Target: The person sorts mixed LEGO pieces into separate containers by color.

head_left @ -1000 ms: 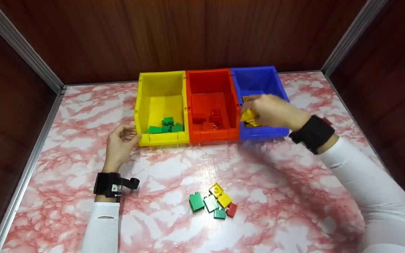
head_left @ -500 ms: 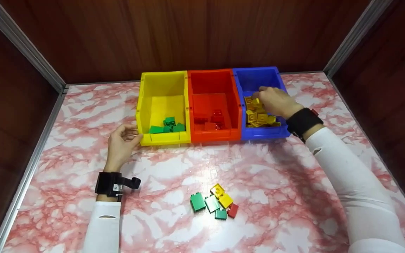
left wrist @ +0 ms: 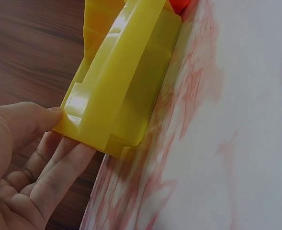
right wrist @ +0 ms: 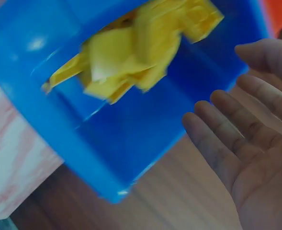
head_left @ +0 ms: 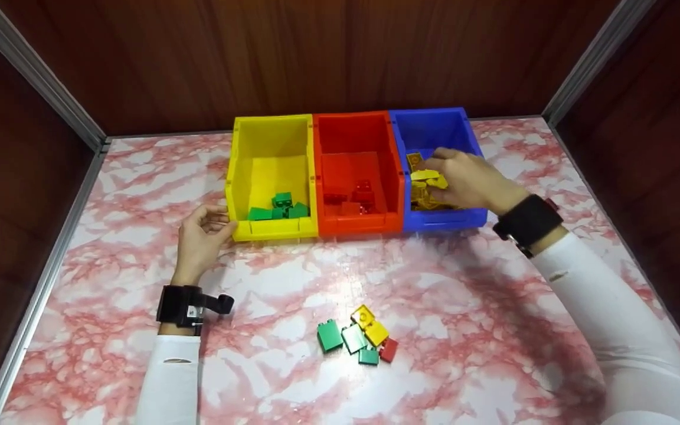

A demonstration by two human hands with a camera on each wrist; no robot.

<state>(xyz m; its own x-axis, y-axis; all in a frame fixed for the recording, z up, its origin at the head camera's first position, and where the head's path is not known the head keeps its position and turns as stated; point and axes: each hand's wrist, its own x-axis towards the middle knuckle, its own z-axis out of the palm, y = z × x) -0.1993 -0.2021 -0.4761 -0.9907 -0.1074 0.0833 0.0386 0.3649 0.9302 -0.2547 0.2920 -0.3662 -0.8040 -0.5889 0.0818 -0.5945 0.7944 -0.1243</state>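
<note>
At the left end of a row of joined bins, my left hand [head_left: 199, 242] holds the front corner of the yellow bin [head_left: 275, 231]. In the left wrist view, the thumb and fingers of that hand [left wrist: 30, 163] rest on either side of the corner. My right hand [head_left: 470, 177] is in the mouth of the blue bin [head_left: 443, 221], over a heap of yellow bricks [head_left: 425, 192] and partly hiding it. The right wrist view shows this hand [right wrist: 255, 139] with extended fingers beside the yellow bricks [right wrist: 131, 52], gripping nothing.
Green bricks [head_left: 281, 206] lie in the yellow bin, red bricks [head_left: 355, 200] in the red bin [head_left: 360, 224] between the others. Nearer the person, a small pile holds green bricks [head_left: 329, 336], yellow bricks [head_left: 376, 333] and a red brick [head_left: 389, 350]. Brown panels [head_left: 340, 59] enclose the table.
My right hand moved back and right within the blue bin, then came a little forward over the yellow bricks, whose heap looks rearranged. The left hand stays at its corner.
</note>
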